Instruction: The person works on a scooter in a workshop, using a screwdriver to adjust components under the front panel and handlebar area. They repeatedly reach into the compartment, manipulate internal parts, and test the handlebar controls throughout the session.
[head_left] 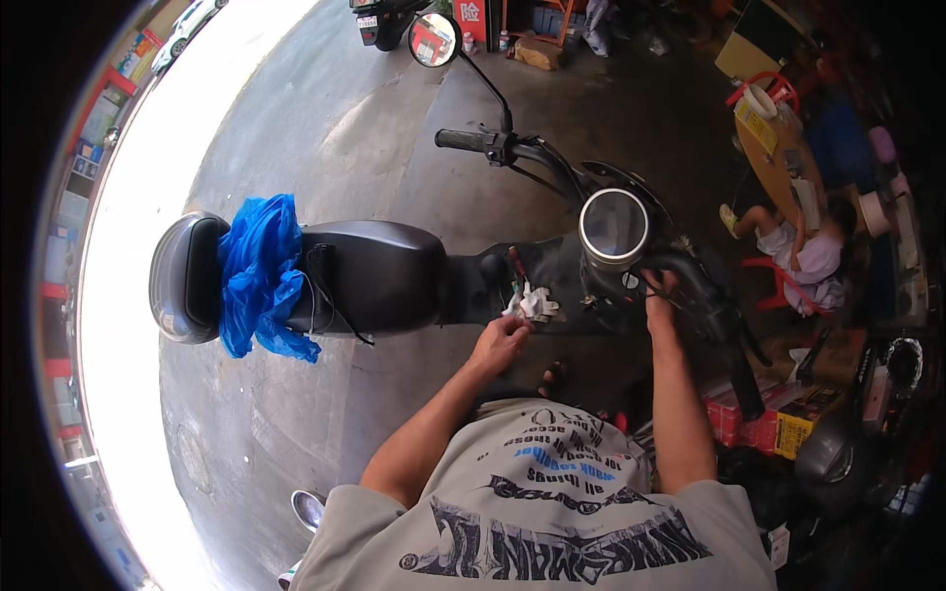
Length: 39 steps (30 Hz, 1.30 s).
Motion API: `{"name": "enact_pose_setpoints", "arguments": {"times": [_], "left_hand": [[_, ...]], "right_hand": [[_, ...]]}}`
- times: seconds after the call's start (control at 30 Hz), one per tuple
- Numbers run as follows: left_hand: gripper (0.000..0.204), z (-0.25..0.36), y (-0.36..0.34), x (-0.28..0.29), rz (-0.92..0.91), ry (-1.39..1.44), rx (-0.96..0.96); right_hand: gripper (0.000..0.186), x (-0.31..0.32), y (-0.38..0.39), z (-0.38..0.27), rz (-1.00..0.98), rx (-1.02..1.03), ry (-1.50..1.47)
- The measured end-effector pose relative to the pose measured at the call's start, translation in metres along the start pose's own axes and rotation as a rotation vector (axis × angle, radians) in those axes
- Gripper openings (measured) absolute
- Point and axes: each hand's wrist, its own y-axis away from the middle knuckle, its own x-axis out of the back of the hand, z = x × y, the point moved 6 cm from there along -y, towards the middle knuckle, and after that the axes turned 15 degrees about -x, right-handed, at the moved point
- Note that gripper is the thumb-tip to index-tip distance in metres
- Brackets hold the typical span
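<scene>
A dark electric scooter stands sideways before me, its black seat (379, 271) to the left and its round display (614, 225) to the right. My left hand (501, 342) is closed, fingertips pinched together at the near edge of the footboard; what they hold, if anything, is too small to make out. Just beyond them lies a crumpled white glove (535, 303), with a red-handled tool (516, 262) behind it. My right hand (662, 288) reaches in by the steering column, below the display. Cables and the handlebar partly cover its fingers.
A blue plastic sheet (261, 276) drapes over the seat's rear, before the tail box (185, 278). The left handlebar grip (460, 140) and mirror (435, 40) stick out on the far side. Boxes (754, 409) and a black helmet (826, 458) crowd the near right. A person (813, 256) sits at a table.
</scene>
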Motion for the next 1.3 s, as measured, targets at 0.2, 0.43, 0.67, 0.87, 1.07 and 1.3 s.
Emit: {"name": "enact_pose_setpoints", "arguments": {"times": [0.2,0.43,0.67,0.87,1.07,1.3], "left_hand": [[0.018,0.000,0.008,0.030,0.108,0.143,-0.008],[0.018,0.022,0.023,0.030,0.172,0.176,0.144],[0.020,0.008,0.021,0.027,0.149,0.049,0.051],[0.021,0.011,0.003,-0.001,0.064,0.002,0.025],[0.022,0.009,0.017,-0.005,0.079,-0.025,0.058],[0.022,0.007,0.022,-0.009,0.079,-0.016,0.072]], "right_hand": [[0.032,-0.007,-0.010,0.020,0.081,0.035,0.360],[0.034,-0.005,0.014,-0.032,0.049,0.030,0.357],[0.037,-0.008,0.023,-0.041,0.119,0.080,0.302],[0.031,0.007,-0.033,0.077,0.151,0.043,-0.050],[0.016,-0.009,-0.002,0.019,0.137,0.379,0.172],[0.014,-0.019,0.018,0.025,0.449,0.729,1.035]]}}
